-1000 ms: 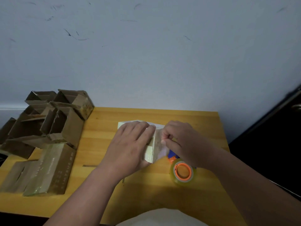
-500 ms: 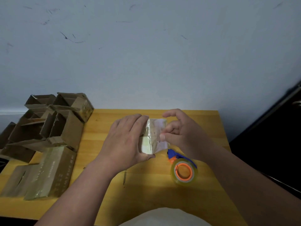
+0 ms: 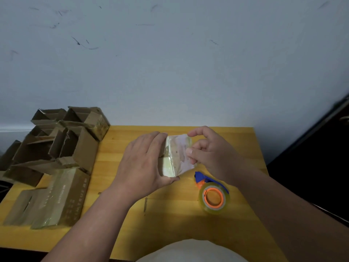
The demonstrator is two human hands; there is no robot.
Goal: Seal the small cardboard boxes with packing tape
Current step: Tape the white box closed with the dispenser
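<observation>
A small cardboard box [image 3: 176,155], shiny with clear tape and bearing a white label, is held above the middle of the yellow wooden table [image 3: 170,220]. My left hand [image 3: 145,161] grips its left side, thumb under the near corner. My right hand [image 3: 209,154] touches the box's right face with curled fingers, index finger raised over the top edge. A roll of clear packing tape [image 3: 213,198] with an orange core and blue-orange dispenser lies on the table just right of the box, under my right wrist.
Several open, unsealed cardboard boxes [image 3: 62,140] are piled at the table's left back corner. A taped box [image 3: 62,195] and flattened cardboard lie at the left front. A wall stands behind the table. Dark furniture [image 3: 321,157] borders the right side.
The box has been lifted from lying flat and turned upright between both hands. My right hand has shifted from pinching at its edge to its right face.
</observation>
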